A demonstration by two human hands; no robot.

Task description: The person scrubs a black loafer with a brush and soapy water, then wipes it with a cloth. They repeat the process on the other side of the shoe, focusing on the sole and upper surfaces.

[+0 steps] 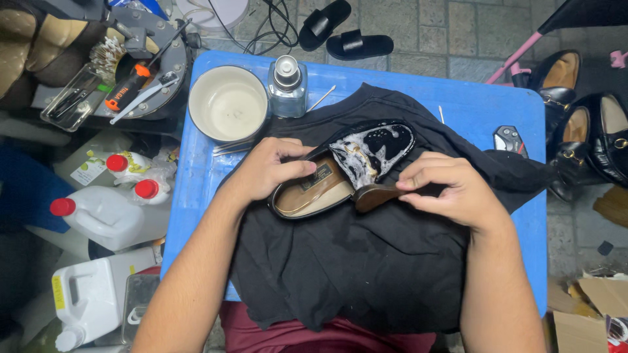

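My left hand (pixel 271 168) grips the foam-covered black shoe (pixel 347 170); my right hand (pixel 451 186) pinches a wooden brush (pixel 378 194). Black cloth (pixel 366 268) spreads toward six o'clock.

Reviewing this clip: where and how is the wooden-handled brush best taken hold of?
By the free end of the brush's brown wooden handle, coming from the person's right. The head is buried in the foam on the black shoe, while the handle juts right, where the right hand pinches it. The left hand steadies the shoe's heel.
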